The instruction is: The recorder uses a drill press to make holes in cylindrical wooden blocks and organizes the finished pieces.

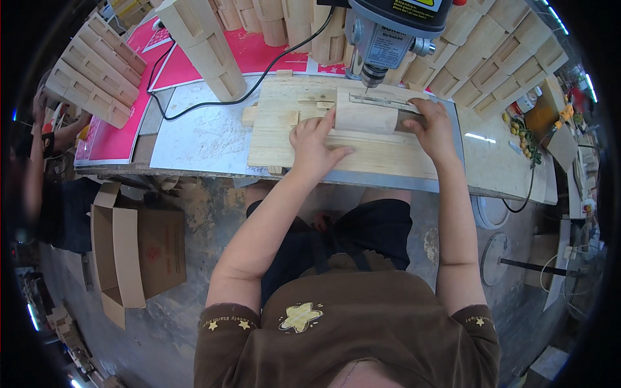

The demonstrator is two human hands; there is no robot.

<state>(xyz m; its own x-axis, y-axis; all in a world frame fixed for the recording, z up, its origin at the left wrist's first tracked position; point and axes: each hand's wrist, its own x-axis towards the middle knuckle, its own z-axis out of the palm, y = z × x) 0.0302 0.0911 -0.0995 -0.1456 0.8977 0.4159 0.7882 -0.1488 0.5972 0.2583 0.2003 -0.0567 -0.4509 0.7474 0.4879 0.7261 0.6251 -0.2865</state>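
Note:
A pale wooden block with a rounded front [365,119] lies across a flat wooden board [291,152], under the bit of a drill press [387,42]. Narrow slots with a metallic look run along the block's top face. My right hand [435,129] grips the block's right end, thumb low by the dark end face and fingers over the top. At the left end, the fingers of my left hand [315,147] rest against the block. Its thumb stretches out apart over the board. The drill bit points down just above the slotted face.
Stacked wooden pieces with recesses [97,71] stand at the far left, and more [495,58] at the back right. A tall wooden column [206,52] rises beside a black cable [259,77]. An open cardboard box [139,249] sits on the floor at left, near another person's arm [65,136].

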